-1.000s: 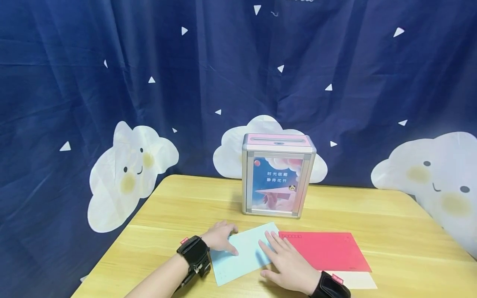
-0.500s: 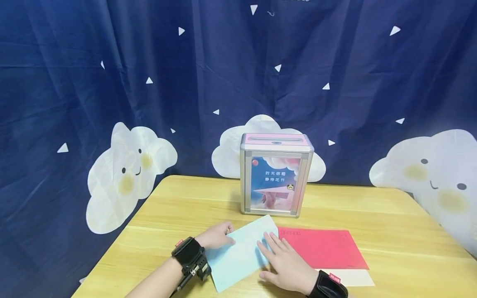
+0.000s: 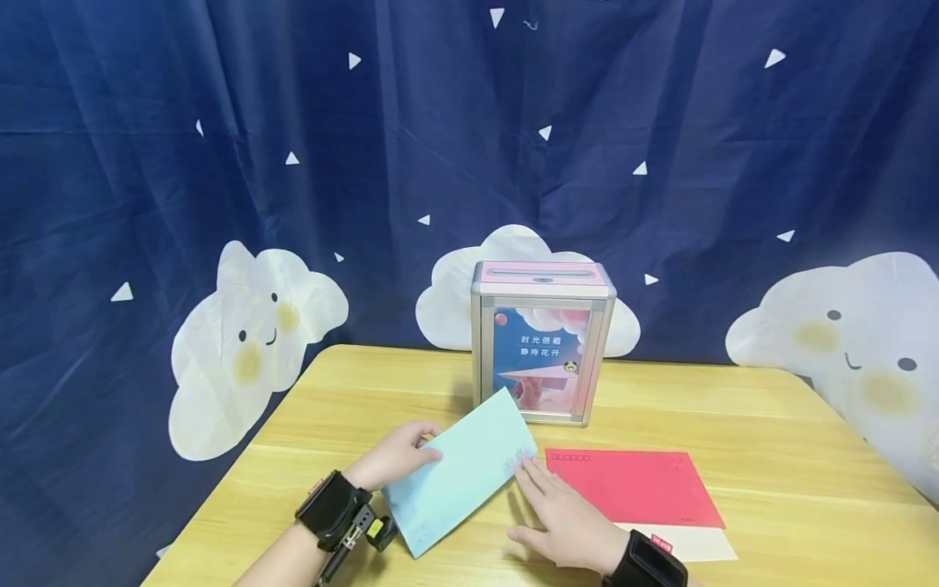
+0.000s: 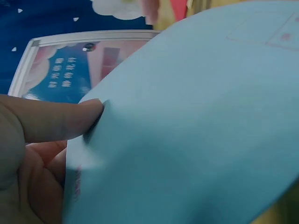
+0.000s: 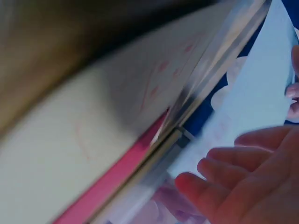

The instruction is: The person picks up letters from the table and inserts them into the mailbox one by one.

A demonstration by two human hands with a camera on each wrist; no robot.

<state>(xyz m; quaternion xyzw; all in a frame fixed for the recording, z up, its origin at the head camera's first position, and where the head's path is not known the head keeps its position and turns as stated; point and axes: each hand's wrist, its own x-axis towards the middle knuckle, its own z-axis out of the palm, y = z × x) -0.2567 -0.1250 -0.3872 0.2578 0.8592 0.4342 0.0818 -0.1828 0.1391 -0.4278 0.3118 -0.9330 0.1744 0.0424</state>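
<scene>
My left grip (image 3: 396,458) pinches the long left edge of a light-blue rectangular paper envelope (image 3: 462,474): thumb flat on the upper face, fingers behind, no gap beyond the paper's thickness. The envelope sits tilted in front of me; in the head view its far corner overlaps the foot of an upright silver-framed box (image 3: 544,282) with a slotted pink top. From the left wrist the paper looks bowed. I cannot tell whether its near corner meets the yellow wood-grain worktop (image 3: 352,399).

My right grip (image 3: 563,518) has hold of nothing: fingers extended, thumb apart, fingertips at the envelope's right edge. Contact there: cannot tell.

Right of the envelope, a red rectangular paper envelope (image 3: 632,487) lies flat over a cream-white paper piece (image 3: 678,543), which shows along the near edge. Black straps on both wrists. Backdrop: navy cloth (image 3: 455,122) printed with smiling clouds.
</scene>
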